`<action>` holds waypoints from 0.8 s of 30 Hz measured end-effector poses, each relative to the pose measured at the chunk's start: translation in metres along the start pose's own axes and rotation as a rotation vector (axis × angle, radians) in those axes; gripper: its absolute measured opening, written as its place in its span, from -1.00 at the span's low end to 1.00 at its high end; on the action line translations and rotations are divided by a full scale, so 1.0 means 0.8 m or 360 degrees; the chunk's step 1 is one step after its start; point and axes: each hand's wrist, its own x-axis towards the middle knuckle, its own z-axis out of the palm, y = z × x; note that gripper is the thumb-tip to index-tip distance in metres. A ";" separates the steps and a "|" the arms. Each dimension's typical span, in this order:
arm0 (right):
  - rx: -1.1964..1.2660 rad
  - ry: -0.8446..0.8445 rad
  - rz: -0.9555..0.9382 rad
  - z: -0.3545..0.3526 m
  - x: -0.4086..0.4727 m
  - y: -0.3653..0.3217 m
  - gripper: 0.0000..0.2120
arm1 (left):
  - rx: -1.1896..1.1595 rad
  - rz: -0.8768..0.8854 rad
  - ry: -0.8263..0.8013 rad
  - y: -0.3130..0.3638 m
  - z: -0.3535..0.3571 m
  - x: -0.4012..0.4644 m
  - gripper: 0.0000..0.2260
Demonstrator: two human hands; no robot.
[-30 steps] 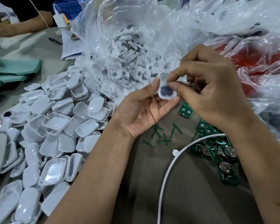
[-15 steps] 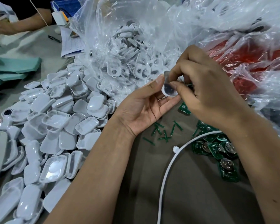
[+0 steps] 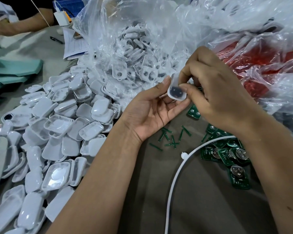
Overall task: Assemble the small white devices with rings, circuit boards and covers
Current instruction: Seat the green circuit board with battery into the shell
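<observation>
My left hand (image 3: 149,114), palm up, cradles a small white shell (image 3: 177,89) between thumb tip and fingertips; a dark round part sits in the shell's lower half. My right hand (image 3: 216,97) pinches the same shell from the other side, thumb across its face, index finger curled over its top edge. Left of my fingers lies a heap of white covers (image 3: 57,125). Below my right fingers, green circuit boards (image 3: 230,154) lie on the table (image 3: 201,191). Beyond the fingertips, a clear plastic bag (image 3: 142,39) holds more white shells.
</observation>
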 end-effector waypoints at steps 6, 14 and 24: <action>0.0047 0.0001 -0.0006 0.001 0.000 0.003 -0.91 | 0.0032 -0.0025 -0.0006 0.001 0.000 0.001 -0.78; 0.0104 0.0037 0.0005 -0.001 0.000 0.003 -0.93 | 0.0045 -0.0019 -0.0026 0.001 -0.002 0.001 -0.80; 0.0026 0.0065 0.0015 -0.002 -0.001 0.002 -0.92 | 0.0018 -0.0007 -0.0005 0.000 -0.001 0.002 -0.83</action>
